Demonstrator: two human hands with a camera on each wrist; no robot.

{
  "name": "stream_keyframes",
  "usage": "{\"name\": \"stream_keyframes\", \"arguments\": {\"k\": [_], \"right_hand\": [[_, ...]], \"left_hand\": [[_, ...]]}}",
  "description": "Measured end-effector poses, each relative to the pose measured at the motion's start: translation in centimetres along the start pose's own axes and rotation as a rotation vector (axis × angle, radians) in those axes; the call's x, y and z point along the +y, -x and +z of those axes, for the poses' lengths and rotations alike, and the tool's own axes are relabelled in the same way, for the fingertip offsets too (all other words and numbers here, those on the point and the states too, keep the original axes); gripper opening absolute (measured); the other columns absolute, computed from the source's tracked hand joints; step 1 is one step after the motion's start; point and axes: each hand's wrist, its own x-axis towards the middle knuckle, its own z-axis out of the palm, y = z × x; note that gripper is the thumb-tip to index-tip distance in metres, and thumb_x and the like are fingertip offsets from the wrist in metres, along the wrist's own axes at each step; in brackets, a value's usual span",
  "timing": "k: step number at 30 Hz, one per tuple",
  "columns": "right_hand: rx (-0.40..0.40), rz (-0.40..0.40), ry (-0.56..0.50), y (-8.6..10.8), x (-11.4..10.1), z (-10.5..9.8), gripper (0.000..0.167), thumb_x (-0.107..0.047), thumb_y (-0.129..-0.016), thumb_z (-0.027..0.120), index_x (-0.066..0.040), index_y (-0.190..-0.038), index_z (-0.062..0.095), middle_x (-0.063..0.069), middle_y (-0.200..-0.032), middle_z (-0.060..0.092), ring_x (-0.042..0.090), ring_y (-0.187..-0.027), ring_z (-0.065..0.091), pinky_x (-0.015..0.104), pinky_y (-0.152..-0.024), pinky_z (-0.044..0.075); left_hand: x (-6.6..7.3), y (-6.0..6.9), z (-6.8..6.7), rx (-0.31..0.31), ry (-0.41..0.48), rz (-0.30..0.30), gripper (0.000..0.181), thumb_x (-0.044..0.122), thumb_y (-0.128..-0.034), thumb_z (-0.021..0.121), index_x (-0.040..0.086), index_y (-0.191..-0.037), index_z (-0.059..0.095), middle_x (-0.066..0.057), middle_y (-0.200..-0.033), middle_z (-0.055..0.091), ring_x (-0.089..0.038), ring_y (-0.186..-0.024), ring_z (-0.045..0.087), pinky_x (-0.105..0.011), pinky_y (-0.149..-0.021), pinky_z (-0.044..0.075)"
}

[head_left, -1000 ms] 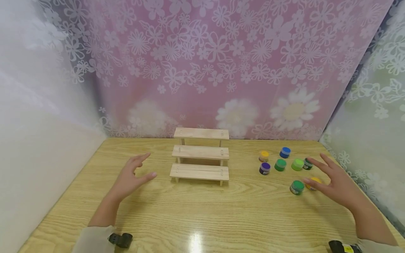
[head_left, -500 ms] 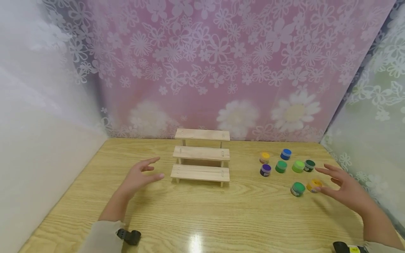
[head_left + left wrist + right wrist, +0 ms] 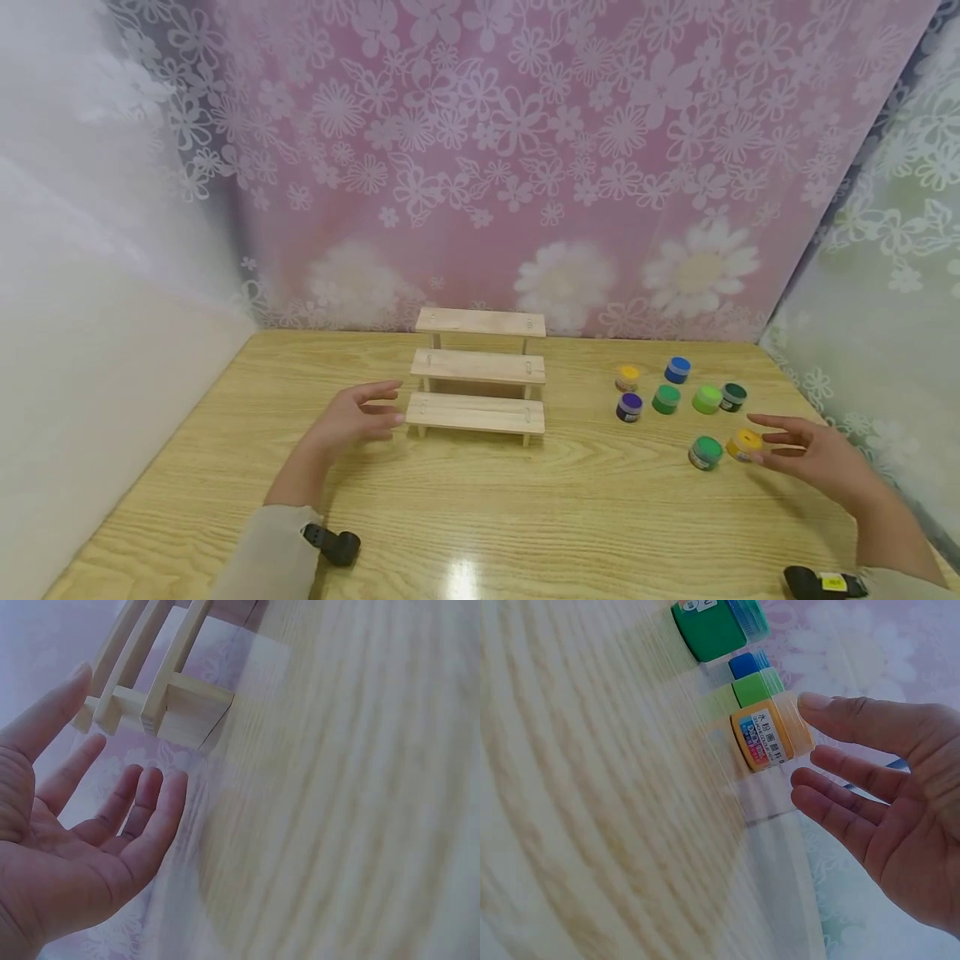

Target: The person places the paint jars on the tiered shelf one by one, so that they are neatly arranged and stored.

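A three-step wooden stand [image 3: 477, 366] is on the table. At its left end the left hand [image 3: 358, 422] hovers with relaxed, parted fingers, holding nothing; in the left wrist view that hand [image 3: 94, 840] is beside the stand's [image 3: 169, 667] end. The right hand [image 3: 813, 457] is at the right side of a yellow-orange paint jar [image 3: 745, 445], fingers apart. From the right wrist view, the thumb of the right hand [image 3: 900, 780] is close to the lid of the yellow-orange jar [image 3: 761, 737]; whether it touches cannot be told.
Left of the yellow-orange jar is a green jar [image 3: 706, 452]. Behind stand a dark green jar [image 3: 733, 397], a light green one [image 3: 707, 399], another green [image 3: 666, 399], a blue [image 3: 678, 370], a purple [image 3: 629, 407] and an orange one [image 3: 627, 378]. A flowered curtain [image 3: 525, 167] hangs behind.
The left hand has moved right, up to the stand's end. The right hand has shifted right and lower, uncovering the dark green and yellow-orange jars; its fingers have drawn somewhat closer together.
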Motion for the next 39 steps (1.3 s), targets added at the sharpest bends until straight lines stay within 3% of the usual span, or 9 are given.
{"name": "stream_keyframes", "arguments": {"k": [2,8,13,19,30,34,39], "right_hand": [[-0.003,0.011,-0.029,-0.1,0.2,0.0,0.06,-0.027,-0.092,0.07,-0.005,-0.143,0.049,0.016,-0.133,0.053,-0.014,-0.096,0.052,0.028,-0.07,0.054],[0.0,0.051,-0.086,-0.4,0.6,0.0,0.058,-0.028,-0.09,0.072,-0.002,-0.138,0.054,-0.023,-0.116,0.055,-0.01,-0.091,0.057,0.026,-0.071,0.052],[-0.002,0.076,-0.108,-0.8,1.0,0.1,0.062,-0.032,-0.089,0.074,0.001,-0.137,0.053,-0.033,-0.11,0.052,-0.009,-0.092,0.056,0.026,-0.071,0.052],[0.016,0.084,-0.106,-1.1,1.4,0.5,0.063,-0.033,-0.087,0.075,0.002,-0.136,0.055,-0.032,-0.108,0.054,-0.01,-0.091,0.054,0.024,-0.072,0.052],[0.044,0.12,-0.081,-1.3,0.9,0.7,0.062,-0.037,-0.087,0.074,0.0,-0.134,0.058,-0.012,-0.11,0.065,-0.011,-0.088,0.052,0.024,-0.07,0.051],[0.096,0.119,-0.087,-1.6,0.3,1.0,0.061,-0.04,-0.088,0.073,-0.004,-0.135,0.058,-0.022,-0.106,0.062,-0.009,-0.092,0.048,0.033,-0.075,0.049],[0.139,0.114,-0.105,-2.0,-1.3,1.0,0.06,-0.043,-0.089,0.07,-0.007,-0.135,0.058,-0.029,-0.106,0.053,0.008,-0.105,0.044,0.051,-0.082,0.043]], "left_hand": [[-0.1,-0.3,0.1,-0.024,0.032,-0.007,0.07,0.009,-0.0852,0.076,0.003,-0.147,0.043,-0.025,-0.147,0.036,-0.042,-0.127,0.046,-0.044,-0.087,0.053],[0.2,-0.8,0.3,-0.061,0.068,-0.024,0.069,0.002,-0.0855,0.074,0.0,-0.146,0.042,-0.026,-0.147,0.037,-0.045,-0.131,0.041,-0.045,-0.088,0.052],[0.4,-1.6,0.5,-0.092,0.045,-0.046,0.068,0.004,-0.0839,0.076,0.003,-0.145,0.046,-0.024,-0.148,0.039,-0.042,-0.132,0.042,-0.043,-0.09,0.052],[0.4,-2.4,0.8,-0.102,0.002,-0.075,0.068,0.001,-0.0818,0.077,0.003,-0.143,0.048,-0.023,-0.146,0.043,-0.038,-0.129,0.046,-0.04,-0.087,0.053],[0.0,-2.8,1.1,-0.076,-0.018,-0.088,0.065,-0.005,-0.0822,0.074,0.0,-0.142,0.049,-0.022,-0.14,0.049,-0.036,-0.123,0.053,-0.039,-0.087,0.053],[-0.3,-2.9,0.8,-0.085,-0.005,-0.081,0.065,-0.006,-0.0825,0.074,-0.001,-0.142,0.047,-0.024,-0.138,0.052,-0.034,-0.117,0.058,-0.038,-0.086,0.054],[-0.4,-2.8,0.7,-0.094,0.01,-0.078,0.065,-0.006,-0.0832,0.073,-0.002,-0.142,0.047,-0.024,-0.138,0.051,-0.034,-0.116,0.059,-0.037,-0.086,0.054]]}}
